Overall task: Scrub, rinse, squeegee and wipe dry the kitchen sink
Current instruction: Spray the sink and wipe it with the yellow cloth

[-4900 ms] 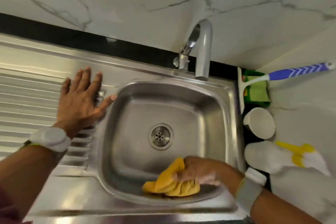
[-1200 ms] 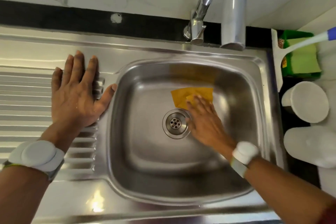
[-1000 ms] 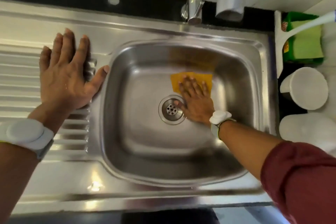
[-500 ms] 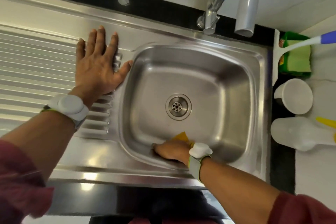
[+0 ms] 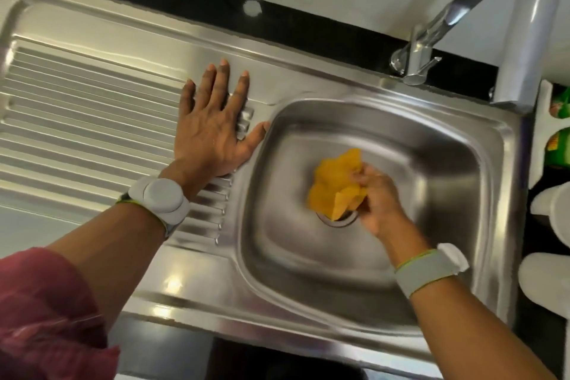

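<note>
1. Near edge: red sleeve (image 5: pixel 46 311) at the near-left corner of the frame; both forearms reach in over the near rim of the stainless steel kitchen sink (image 5: pixel 308 339). Each wrist wears a grey band: left wristband (image 5: pixel 159 200), right wristband (image 5: pixel 427 270).
2. Right hand (image 5: pixel 377 199) is inside the basin, fingers curled round a crumpled yellow-orange cloth (image 5: pixel 336 183), gripping it. The cloth sits bunched over the round metal drain (image 5: pixel 337 219), covering most of it; motion blur means I cannot tell if it presses the basin floor or is lifted just off it.
3. Left hand (image 5: pixel 212 129) lies flat, fingers straight and spread, grasping nothing, on the ribbed steel drainboard (image 5: pixel 86 120) just beside the basin's left rim; thumb tip reaches that rim. Looks like a brace.
4. Right edge, partly cropped: white rounded containers (image 5: pixel 552 213) and a green packet (image 5: pixel 559 148) on the dark counter beside the sink.
5. Far edge: chrome tap (image 5: pixel 431 40) at the far-right corner, spout (image 5: pixel 524 25) over the basin's far-right rim, black strip and marble wall behind. No water running that I can see.
6. Judgement: wipe-dry stage; basin looks mostly dry, no suds visible.
7. Risks: a bunched cloth touches little steel, so streaks or wet corners may be missed. Loose cloth edge could snag in the drain. Braced palm on ribs could slip if they are wet. A wide sweep right could knock the containers.
</note>
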A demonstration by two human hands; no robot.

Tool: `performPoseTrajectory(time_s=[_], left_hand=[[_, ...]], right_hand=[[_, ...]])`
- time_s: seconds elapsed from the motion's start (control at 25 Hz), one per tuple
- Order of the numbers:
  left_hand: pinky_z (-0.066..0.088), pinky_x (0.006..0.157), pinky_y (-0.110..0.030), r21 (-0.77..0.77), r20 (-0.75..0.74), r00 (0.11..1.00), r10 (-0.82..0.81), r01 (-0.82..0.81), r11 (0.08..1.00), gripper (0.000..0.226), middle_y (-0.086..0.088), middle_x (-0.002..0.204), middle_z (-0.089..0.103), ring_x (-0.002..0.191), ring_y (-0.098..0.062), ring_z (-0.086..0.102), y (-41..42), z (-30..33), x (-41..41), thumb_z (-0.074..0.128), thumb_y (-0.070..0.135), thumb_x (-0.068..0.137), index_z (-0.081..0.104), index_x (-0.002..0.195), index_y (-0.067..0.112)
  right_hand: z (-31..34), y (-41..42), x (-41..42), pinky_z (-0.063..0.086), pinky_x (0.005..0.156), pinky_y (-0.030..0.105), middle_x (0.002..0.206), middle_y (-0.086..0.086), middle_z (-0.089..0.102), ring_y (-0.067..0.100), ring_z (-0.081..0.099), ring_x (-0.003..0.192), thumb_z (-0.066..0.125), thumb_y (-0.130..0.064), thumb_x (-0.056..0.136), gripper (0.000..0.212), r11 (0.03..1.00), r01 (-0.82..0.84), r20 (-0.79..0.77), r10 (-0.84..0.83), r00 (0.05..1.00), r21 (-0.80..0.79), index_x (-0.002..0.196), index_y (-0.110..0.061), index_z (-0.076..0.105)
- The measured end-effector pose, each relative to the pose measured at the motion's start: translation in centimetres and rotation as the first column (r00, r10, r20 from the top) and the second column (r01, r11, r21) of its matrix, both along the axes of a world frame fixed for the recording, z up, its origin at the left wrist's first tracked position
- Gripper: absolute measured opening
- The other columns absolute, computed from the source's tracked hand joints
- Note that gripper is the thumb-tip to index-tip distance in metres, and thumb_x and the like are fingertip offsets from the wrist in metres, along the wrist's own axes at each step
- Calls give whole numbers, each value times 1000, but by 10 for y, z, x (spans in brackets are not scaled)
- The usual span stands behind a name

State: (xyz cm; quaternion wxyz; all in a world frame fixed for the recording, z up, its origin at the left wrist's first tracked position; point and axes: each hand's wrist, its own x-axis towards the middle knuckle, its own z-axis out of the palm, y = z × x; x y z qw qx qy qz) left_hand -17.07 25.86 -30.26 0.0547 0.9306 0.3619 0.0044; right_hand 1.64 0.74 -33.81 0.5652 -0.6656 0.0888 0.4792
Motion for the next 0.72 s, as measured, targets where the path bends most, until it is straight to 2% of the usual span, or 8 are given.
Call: performPoseTrajectory(time_s=[0.08, 0.16, 0.24, 0.32, 0.48, 0.56, 0.64, 0.72], left_hand=[[6, 128, -55, 13, 4, 1000, 1, -1, 1000, 87, -7, 174, -2, 160, -26, -4, 0, 1, 1, 17, 80, 96, 3, 166, 29], [6, 128, -55, 6, 13, 1000, -3, 3, 1000, 87, -8, 174, -1, 160, -26, -3, 3, 0, 0, 18, 79, 96, 5, 166, 29], [7, 128, -54, 9, 17, 1000, -1, 1, 1000, 87, -8, 174, 1, 160, -26, -1, 1, 0, -2, 20, 79, 96, 7, 166, 28], [7, 128, -54, 36, 11, 1000, 5, -6, 999, 88, -8, 174, 2, 160, -26, 0, -1, -3, 3, 21, 80, 96, 8, 166, 29], [8, 128, -54, 24, -14, 1000, 6, -6, 1000, 88, -7, 174, 2, 160, -26, 1, 3, -1, 2, 22, 81, 96, 6, 166, 30], [7, 128, -54, 18, -18, 1000, 6, -6, 1000, 88, -6, 174, 0, 160, -26, 0, 2, 0, 2, 20, 81, 96, 5, 166, 31], [8, 128, -54, 21, -7, 1000, 0, 0, 1000, 87, -6, 174, 1, 160, -26, 2, 3, -1, 2, 20, 81, 96, 6, 165, 31], [8, 128, -54, 11, -7, 1000, 10, -10, 1000, 87, -6, 174, 2, 160, -26, 3, 0, 1, 1, 22, 81, 96, 7, 165, 31]], right_hand=[[-22, 6, 29, 58, 86, 43, 101, -5, 79, 22, 72, 92, 56, -10, 97, 27, 995, 44, 437, 2, 899, -95, 109, -24, 76], [-70, 14, 23, 37, 117, 56, 143, 5, 64, 37, 56, 134, 48, -26, 99, 38, 908, -172, 715, 408, 568, -381, 129, -28, 71], [-110, 29, -11, 8, 126, 60, 166, 14, 34, 44, 22, 155, 44, -30, 99, 52, 735, -190, 702, 678, 221, -650, 150, -22, 54], [-115, 59, -53, 7, 127, 61, 167, 16, 31, 39, 17, 158, 49, -23, 95, 59, 690, -352, 720, 692, 61, -633, 154, -16, 48], [-97, 48, -94, 19, 126, 58, 152, 17, 54, 37, 42, 147, 45, -15, 85, 57, 515, -748, 782, 624, -8, -419, 138, -11, 65], [-87, -6, -93, 23, 126, 39, 133, 14, 70, 35, 59, 132, 50, -8, 73, 50, 272, -897, 753, 651, -94, -348, 114, -8, 79], [-63, -44, -90, 30, 122, 27, 130, 5, 72, 29, 63, 129, 53, -3, 68, 56, 44, -954, 550, 825, -133, -296, 116, -14, 80], [-41, -69, -70, 42, 109, 20, 128, 5, 73, 25, 65, 123, 52, -10, 75, 51, -37, -931, 231, 964, -128, -363, 118, -15, 79]])
